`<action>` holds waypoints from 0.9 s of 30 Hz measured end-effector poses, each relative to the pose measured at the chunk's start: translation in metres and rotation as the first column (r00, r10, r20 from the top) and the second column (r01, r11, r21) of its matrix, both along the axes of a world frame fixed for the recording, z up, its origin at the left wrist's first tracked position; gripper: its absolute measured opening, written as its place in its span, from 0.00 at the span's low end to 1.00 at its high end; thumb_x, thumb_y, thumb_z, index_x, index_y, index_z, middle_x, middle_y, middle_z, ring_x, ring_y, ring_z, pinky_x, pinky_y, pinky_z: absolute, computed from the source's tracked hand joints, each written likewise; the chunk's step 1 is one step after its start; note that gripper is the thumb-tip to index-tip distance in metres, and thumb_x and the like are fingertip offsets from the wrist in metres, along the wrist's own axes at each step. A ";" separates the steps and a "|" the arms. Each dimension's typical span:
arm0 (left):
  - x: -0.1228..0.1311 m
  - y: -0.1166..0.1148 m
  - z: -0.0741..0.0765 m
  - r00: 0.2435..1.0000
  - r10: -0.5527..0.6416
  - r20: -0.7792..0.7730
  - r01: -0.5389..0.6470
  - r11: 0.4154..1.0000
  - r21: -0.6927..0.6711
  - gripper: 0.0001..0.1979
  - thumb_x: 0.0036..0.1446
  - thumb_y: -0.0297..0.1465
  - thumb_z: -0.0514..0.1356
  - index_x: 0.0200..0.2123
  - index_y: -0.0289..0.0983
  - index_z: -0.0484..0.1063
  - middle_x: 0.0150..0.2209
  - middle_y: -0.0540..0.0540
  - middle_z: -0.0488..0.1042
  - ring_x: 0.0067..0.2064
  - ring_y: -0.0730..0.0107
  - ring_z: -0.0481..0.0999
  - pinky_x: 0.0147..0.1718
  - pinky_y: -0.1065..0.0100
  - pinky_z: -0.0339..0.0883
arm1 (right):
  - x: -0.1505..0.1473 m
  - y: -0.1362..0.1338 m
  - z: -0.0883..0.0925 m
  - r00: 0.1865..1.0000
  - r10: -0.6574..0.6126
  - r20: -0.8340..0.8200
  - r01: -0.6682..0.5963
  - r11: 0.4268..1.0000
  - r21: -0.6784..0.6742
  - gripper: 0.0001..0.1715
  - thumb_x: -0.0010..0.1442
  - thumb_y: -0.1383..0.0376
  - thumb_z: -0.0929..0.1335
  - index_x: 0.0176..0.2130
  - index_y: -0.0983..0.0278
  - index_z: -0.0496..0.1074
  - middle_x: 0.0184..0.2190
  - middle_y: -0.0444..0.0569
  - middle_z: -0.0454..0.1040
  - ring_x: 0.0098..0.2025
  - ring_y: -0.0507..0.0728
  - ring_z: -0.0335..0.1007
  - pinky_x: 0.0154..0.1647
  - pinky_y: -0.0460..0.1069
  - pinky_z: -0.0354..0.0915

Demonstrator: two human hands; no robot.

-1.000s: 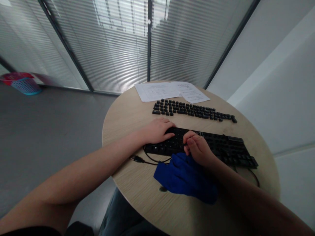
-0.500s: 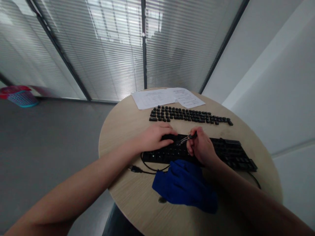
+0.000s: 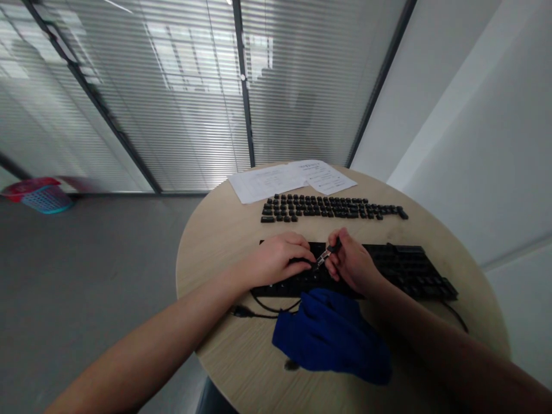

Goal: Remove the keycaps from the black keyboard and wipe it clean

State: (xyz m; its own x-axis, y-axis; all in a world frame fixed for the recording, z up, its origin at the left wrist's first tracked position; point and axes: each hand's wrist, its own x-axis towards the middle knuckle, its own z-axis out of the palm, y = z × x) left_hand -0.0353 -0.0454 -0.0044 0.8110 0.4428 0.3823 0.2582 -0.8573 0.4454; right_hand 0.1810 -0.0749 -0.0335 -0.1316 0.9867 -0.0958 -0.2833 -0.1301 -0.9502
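In my right hand (image 3: 351, 261) is a keycap puller (image 3: 323, 256) with a dark handle and metal wires, its wire end pointing down and left. A small black keycap (image 3: 315, 266) seems to sit at that wire end. The thumb and fingertips of my left hand (image 3: 284, 259) close in on it, though the contact is hard to see. Both hands are over a black keyboard (image 3: 287, 286), whose right part shows beyond my right hand. Its cable (image 3: 267, 309) curls out near the front edge.
Several rows of loose black keycaps (image 3: 319, 207) lie behind the keyboard, with printed papers (image 3: 271, 181) farther back. A blue cloth (image 3: 330, 339) lies crumpled in front. Everything rests on a round wooden table (image 3: 241, 362). A red and blue basket (image 3: 45, 198) stands on the floor.
My left fingertips have come to the end of the puller, where they were apart from it before. The puller now tilts more steeply. The whole view has shifted slightly.
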 end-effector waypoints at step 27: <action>-0.010 -0.003 0.004 0.961 0.143 0.236 -0.221 0.912 0.346 0.08 0.69 0.30 0.58 0.45 0.36 0.77 0.41 0.42 0.78 0.41 0.65 0.79 0.39 0.64 0.76 | 0.014 -0.003 0.014 0.951 0.023 0.309 -0.121 0.946 0.301 0.16 0.66 0.51 0.69 0.40 0.61 0.73 0.29 0.44 0.72 0.23 0.50 0.63 0.24 0.47 0.61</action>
